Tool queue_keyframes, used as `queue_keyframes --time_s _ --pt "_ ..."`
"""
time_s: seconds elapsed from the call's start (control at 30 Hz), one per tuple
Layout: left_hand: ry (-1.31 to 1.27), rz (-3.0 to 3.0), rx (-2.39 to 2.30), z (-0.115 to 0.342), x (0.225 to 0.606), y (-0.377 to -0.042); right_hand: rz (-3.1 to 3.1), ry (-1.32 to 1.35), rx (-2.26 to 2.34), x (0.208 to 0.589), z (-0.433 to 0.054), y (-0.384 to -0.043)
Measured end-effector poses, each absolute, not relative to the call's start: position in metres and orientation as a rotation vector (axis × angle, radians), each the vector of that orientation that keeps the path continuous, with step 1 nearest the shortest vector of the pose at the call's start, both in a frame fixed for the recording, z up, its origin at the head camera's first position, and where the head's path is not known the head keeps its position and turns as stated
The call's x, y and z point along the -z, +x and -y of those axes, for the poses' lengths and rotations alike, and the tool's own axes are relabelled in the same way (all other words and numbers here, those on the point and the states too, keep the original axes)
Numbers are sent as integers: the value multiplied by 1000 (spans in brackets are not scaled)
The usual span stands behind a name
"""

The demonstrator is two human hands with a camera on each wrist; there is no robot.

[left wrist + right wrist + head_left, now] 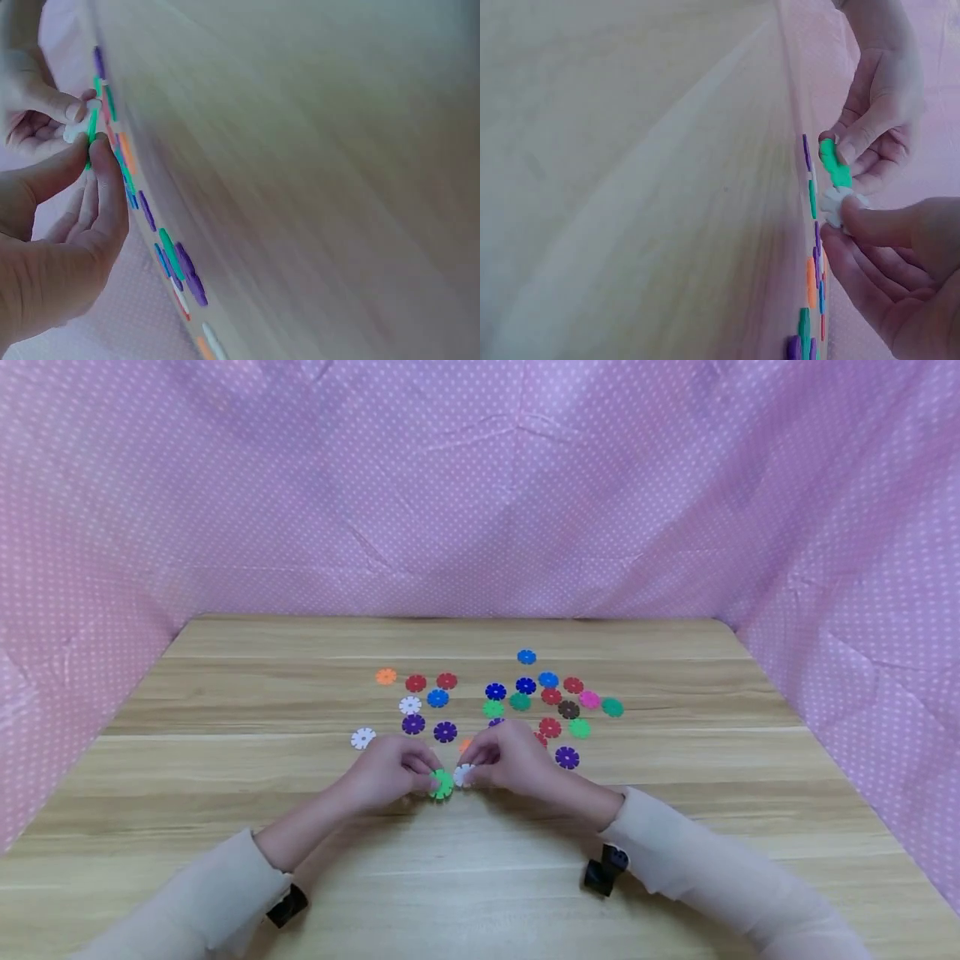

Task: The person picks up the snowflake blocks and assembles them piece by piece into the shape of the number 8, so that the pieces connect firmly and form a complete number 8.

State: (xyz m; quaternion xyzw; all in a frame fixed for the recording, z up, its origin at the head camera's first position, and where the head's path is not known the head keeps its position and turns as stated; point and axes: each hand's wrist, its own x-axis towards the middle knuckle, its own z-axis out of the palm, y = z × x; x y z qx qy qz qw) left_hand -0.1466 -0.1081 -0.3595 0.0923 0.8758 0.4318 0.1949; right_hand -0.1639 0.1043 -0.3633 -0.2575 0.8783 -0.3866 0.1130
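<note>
Between thumb and fingers, my left hand (pixel 384 770) pinches a bright green notched plastic disc (pixel 441 786). My right hand (pixel 517 762) pinches a white notched disc (pixel 463 774) just to its right. Both discs are held up on edge, close in front of me. In the right wrist view, the lower edge of the green disc (pixel 834 160) meets the rim of the white disc (pixel 840 206). Whether their slots are joined, I cannot tell. Fingertips hide part of each disc.
Loose notched discs in several colours lie flat beyond the hands, such as a purple disc (pixel 567 757), an orange disc (pixel 386 677) and a white disc (pixel 363 738). They rest on a wooden table (pixel 480 893). Pink dotted cloth (pixel 480 510) surrounds its back and sides.
</note>
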Motion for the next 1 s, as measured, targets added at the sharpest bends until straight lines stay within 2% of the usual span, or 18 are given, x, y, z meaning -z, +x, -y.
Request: queue_keyframes --time_s 0.17,0.33,1.0 --pt "6 -2287 -1383 105 354 -147 -2634 -635 1262 358 -111 -161" --pt "-91 -2194 -1532 100 348 -150 -2654 -585 1353 351 -118 -160" --pt "-32 -2126 -1647 95 335 -153 -2643 -649 1487 347 -124 -159"
